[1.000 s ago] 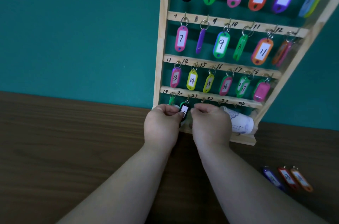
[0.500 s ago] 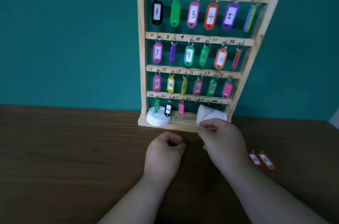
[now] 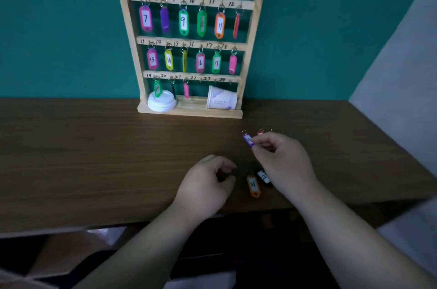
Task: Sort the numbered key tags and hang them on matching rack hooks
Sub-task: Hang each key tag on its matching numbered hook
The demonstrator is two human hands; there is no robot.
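white lid [image 3: 162, 104]: we see it leaning at the left end of the rack's base.
rack [image 3: 192, 2]: far on the table [image 3: 94, 158], against the teal wall, with numbered tags hanging in rows.
left hand [image 3: 208, 182]: near centre, forearm coming in from the near edge, fingers loosely curled; we see nothing in it.
paper cup [image 3: 222, 99]: on its side at the base's right end.
purple tag [image 3: 248, 140]: raised over the table, ring end pointing far.
orange tag [image 3: 253, 185]: flat on the table between the hands, marked 21.
black tag [image 3: 264, 177]: just right of it, partly under the wrist.
right hand [image 3: 281, 161]: thumb and forefinger pinch the purple tag's near end, other fingers curled.
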